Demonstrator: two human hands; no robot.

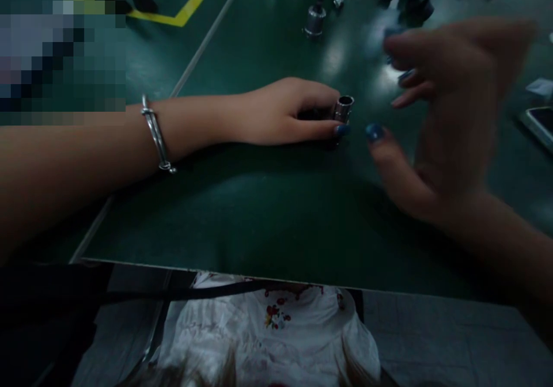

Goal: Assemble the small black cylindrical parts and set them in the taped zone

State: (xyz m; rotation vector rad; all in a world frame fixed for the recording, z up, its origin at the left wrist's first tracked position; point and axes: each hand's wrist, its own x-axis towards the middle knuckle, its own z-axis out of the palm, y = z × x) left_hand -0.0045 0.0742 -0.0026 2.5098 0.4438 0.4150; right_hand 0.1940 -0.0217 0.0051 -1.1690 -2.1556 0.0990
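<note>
My left hand lies low over the green table, thumb and fingers pinching a small shiny metal cylinder. The cylinder stands upright, and its round open top faces me. To its right, my right hand is raised above the table, thumb and fingers spread apart with nothing visible between them. Motion blurs that hand somewhat. A gap separates its thumb from the cylinder.
Beyond my hands stands a metal cylindrical part with a dark stem. Small metal pieces and dark parts lie at the back. At the right edge is a phone-like device. Yellow tape marks the table.
</note>
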